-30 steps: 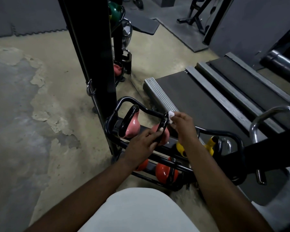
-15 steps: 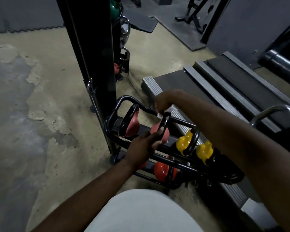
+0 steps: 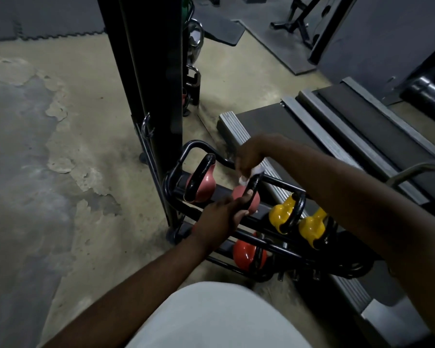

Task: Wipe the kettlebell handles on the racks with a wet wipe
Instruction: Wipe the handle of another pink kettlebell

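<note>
Wipe (image 3: 245, 179) pinched by right grip (image 3: 249, 156) on kettlebell handle (image 3: 254, 185); left grip (image 3: 221, 217) clasps it lower.

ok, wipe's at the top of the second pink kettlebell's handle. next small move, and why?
Probably slide the right hand with the wet wipe down the handle toward the left hand. The wipe sits at the handle's top, so the lower stretch is likely unwiped, and the left hand holds the pink kettlebell steady.

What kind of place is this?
Probably a gym. Colourful kettlebells sit on a black rack, a treadmill stands right beside it, and a workout frame stands further back.
</note>
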{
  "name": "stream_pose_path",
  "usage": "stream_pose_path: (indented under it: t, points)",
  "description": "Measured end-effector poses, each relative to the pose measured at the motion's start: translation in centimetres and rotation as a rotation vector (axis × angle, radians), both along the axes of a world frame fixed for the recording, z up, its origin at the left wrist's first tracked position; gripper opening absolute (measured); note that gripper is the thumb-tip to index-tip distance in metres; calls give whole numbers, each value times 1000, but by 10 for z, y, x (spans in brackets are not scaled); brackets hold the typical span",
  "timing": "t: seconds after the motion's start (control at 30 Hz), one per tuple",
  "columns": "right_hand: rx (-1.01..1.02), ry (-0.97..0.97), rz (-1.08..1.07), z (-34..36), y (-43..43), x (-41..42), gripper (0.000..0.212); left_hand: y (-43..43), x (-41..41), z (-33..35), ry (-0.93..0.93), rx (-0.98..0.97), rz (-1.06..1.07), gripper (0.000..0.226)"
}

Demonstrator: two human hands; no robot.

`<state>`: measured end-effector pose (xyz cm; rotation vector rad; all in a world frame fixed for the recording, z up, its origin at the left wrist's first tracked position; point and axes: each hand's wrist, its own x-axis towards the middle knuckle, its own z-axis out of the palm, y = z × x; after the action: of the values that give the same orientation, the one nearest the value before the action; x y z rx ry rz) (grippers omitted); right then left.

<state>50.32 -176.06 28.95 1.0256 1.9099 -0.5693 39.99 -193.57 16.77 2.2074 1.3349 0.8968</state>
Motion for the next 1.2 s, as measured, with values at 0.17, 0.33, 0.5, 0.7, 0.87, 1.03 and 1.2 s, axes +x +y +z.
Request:
stream_pose_path:
  t: [0.17,0.33,0.5,0.7,0.87,1.03,1.2]
  points:
    - [172,485,-357,-8,-11,67,11,0,0,-5,41,38,32,53]
    - [303,989,-1149,-49,-38,108,6,0,4,-8,21,78,87,53]
    - [169,1327,-1739,-81,-69,95,16,3,0,-18,45,103,32,56]
    - [-74,1442,-2120,-79,-93,82,14,3,3,-12,-70,20,-18,54]
    - [-192,1451,-2176,-79,-100,77,15,4,5,-10,-81,27,-14,50]
    - [-155,1281,-1850,-78,-114,68,26,1,2,-10,-71,14,3,53]
    - [-40,1386,-1890,-71,-112,79,15,-1,6,-5,-78,-7,16,58]
